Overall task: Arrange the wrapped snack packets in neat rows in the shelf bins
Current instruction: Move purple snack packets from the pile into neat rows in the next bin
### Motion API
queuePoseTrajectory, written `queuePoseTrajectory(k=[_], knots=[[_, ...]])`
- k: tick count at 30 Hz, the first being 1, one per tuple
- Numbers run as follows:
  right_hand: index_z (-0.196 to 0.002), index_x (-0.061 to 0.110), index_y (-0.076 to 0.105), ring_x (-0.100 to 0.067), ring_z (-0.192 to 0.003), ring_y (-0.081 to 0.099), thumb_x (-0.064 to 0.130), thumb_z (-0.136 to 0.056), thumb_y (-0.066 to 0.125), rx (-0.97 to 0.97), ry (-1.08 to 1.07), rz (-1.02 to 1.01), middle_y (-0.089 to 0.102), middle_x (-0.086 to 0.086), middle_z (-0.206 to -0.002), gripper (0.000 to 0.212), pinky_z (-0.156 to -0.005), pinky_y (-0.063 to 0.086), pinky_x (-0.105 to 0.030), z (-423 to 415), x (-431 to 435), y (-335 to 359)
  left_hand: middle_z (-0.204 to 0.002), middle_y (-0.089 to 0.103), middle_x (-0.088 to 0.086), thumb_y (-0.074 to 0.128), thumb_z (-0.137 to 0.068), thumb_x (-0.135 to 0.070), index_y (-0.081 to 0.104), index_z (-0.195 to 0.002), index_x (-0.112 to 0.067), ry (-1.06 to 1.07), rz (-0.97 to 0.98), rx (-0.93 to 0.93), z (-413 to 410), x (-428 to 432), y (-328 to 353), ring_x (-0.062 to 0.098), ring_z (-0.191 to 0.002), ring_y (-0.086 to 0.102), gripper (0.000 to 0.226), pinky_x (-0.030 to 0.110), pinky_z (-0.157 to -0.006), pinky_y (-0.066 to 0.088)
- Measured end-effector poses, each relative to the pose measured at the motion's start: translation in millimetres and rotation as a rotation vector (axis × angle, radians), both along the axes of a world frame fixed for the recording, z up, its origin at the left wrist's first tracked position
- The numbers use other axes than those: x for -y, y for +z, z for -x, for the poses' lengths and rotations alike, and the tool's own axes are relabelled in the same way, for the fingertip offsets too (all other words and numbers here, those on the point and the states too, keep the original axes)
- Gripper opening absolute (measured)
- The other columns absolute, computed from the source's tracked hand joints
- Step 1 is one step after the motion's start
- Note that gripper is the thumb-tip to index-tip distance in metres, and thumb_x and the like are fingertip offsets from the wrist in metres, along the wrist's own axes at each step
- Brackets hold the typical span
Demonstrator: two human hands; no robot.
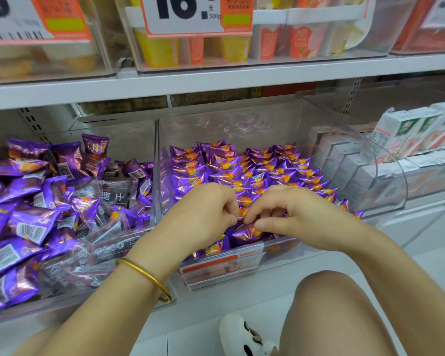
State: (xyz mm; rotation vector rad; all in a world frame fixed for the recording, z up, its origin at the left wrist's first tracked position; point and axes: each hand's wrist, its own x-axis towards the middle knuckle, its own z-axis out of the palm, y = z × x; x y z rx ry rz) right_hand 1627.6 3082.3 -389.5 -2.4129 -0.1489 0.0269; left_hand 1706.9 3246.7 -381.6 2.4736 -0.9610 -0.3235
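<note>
Placement of one packet looks to be the step in hand. Both hands are over the front edge of the middle bin (242, 124), a clear-walled box on the lower shelf. The left hand (203, 217), with a gold bangle (144, 276) at the wrist, has its fingers curled, and its thumb and forefinger nip one end of a purple snack packet (246, 232). The right hand (296, 214) pinches the other end between thumb and forefinger, its remaining fingers loosely bent. That packet sits just inside the middle bin's front wall, low among its neighbours and touching them. Toward the back of the middle bin, the rows (242, 168) of like packets stand overlapped and fairly orderly, so I judge this bin nearly done, with only the front line wanting work. To the left of the middle bin, the left bin (129, 140) holds a loose heap (44, 201) of purple and dark packets lying every way (plainly the bigger job). To the right of the middle bin stand white cartons (344, 165). The next move probably calls for a small two-handed tuck: set the packet square with the row behind, then let go without dragging its neighbours out of line.
</note>
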Motion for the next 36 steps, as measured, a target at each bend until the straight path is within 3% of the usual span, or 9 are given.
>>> queuePoseTrajectory(k=[4,10,13,18,22,24,28,33,36], knots=[[-0.08,0.025,0.061,-0.014,-0.073,0.057,0.018,-0.085,0.064,-0.023,-0.092,0.085,0.062,0.0,-0.083,0.01,-0.074,0.049,-0.036,3.4,6.8,3.4,-0.067,0.054,-0.012,0.065,-0.086,-0.023,0.064,-0.078,-0.017,-0.031,-0.014,-0.012,-1.2,-1.8,-1.2,0.002,-0.061,0.048,0.011,0.021,-0.06,0.039],[-0.083,0.023,0.061,-0.014,-0.07,0.058,0.019,-0.086,0.061,-0.046,-0.14,0.137,0.064,-0.003,-0.082,0.006,-0.071,0.05,-0.035,-3.4,-1.4,-0.5,-0.07,0.058,-0.001,0.065,-0.083,-0.041,0.065,-0.08,-0.012,-0.009,0.113,-0.087,1.6,0.0,1.1,0.011,-0.06,0.05,0.029,0.031,-0.063,0.045],[-0.087,0.024,0.064,-0.014,-0.07,0.059,0.023,-0.086,0.064,-0.092,-0.138,0.073,0.066,-0.004,-0.083,0.002,-0.069,0.05,-0.033,-2.3,-1.0,3.5,-0.071,0.06,-0.006,0.073,-0.077,-0.033,0.066,-0.08,-0.017,-0.041,0.111,-0.108,0.8,-0.8,1.7,0.005,-0.059,0.051,0.017,0.027,-0.064,0.046],[-0.1,0.016,0.053,-0.027,-0.076,0.068,0.009,-0.08,0.071,-0.306,-0.178,-0.147,0.073,-0.007,-0.085,0.028,-0.071,0.054,-0.03,7.0,10.3,14.8,-0.072,0.06,-0.008,0.073,-0.078,-0.022,0.066,-0.083,-0.02,-0.059,0.057,-0.064,-1.6,-1.3,-4.3,0.004,-0.063,0.051,0.008,0.026,-0.069,0.048],[-0.093,0.008,0.053,-0.029,-0.077,0.068,-0.01,-0.078,0.066,-0.382,-0.179,-0.276,0.073,-0.014,-0.089,0.027,-0.083,0.053,-0.047,-0.1,12.7,14.9,-0.077,0.058,-0.008,0.073,-0.078,-0.027,0.068,-0.088,-0.023,-0.085,0.141,-0.078,0.2,0.2,-3.2,0.005,-0.065,0.05,0.013,0.026,-0.07,0.047],[-0.09,0.009,0.055,-0.021,-0.074,0.067,-0.015,-0.076,0.064,-0.384,-0.184,-0.283,0.073,-0.014,-0.088,0.029,-0.083,0.054,-0.043,-1.7,14.5,14.5,-0.079,0.055,-0.009,0.075,-0.076,-0.026,0.067,-0.088,-0.024,-0.124,0.159,-0.076,1.6,1.9,-2.8,0.003,-0.066,0.048,0.014,0.026,-0.07,0.047],[-0.087,0.008,0.065,-0.009,-0.066,0.066,-0.018,-0.075,0.064,-0.352,-0.169,-0.313,0.071,-0.016,-0.09,0.029,-0.066,0.056,-0.021,-1.1,16.9,12.9,-0.08,0.053,-0.009,0.073,-0.077,-0.02,0.067,-0.09,-0.019,-0.15,0.145,-0.009,1.8,7.3,-6.3,0.001,-0.067,0.046,0.014,0.023,-0.069,0.044],[-0.07,0.01,0.068,-0.016,-0.064,0.064,-0.005,-0.073,0.074,-0.22,-0.195,-0.26,0.07,-0.018,-0.075,0.016,-0.066,0.055,-0.03,-1.3,10.6,5.7,-0.077,0.054,-0.009,0.072,-0.079,-0.017,0.061,-0.083,-0.025,-0.144,0.141,-0.017,0.1,7.4,-8.0,0.002,-0.065,0.048,0.014,0.024,-0.068,0.045],[-0.073,0.004,0.062,-0.015,-0.06,0.066,-0.005,-0.079,0.068,-0.181,-0.231,-0.357,0.068,-0.017,-0.07,0.012,-0.06,0.057,-0.023,1.6,11.6,6.1,-0.074,0.056,-0.008,0.07,-0.08,-0.014,0.061,-0.084,-0.023,-0.127,0.169,-0.033,-0.3,6.9,-7.5,0.005,-0.063,0.05,0.014,0.024,-0.067,0.046]])
